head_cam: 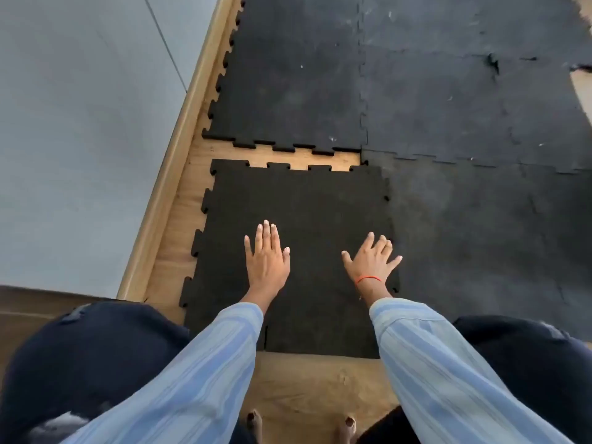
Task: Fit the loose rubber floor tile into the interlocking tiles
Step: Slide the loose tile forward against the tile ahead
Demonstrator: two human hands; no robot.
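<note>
The loose black rubber tile [298,200] lies flat on the wooden floor in front of me, its toothed far edge a narrow gap short of the laid tile [288,84] beyond it. Its right edge overlaps the laid tile [480,235] on that side. My left hand [266,257] rests palm down on the loose tile's near middle, fingers spread. My right hand [371,259], with a red thread at the wrist, presses flat near the tile's right edge.
A grey wall [80,139] with a wooden skirting board [179,149] runs along the left. Bare wooden floor [320,382] shows near my knees and in the strip [288,157] between the tiles. More laid tiles [464,91] cover the far right.
</note>
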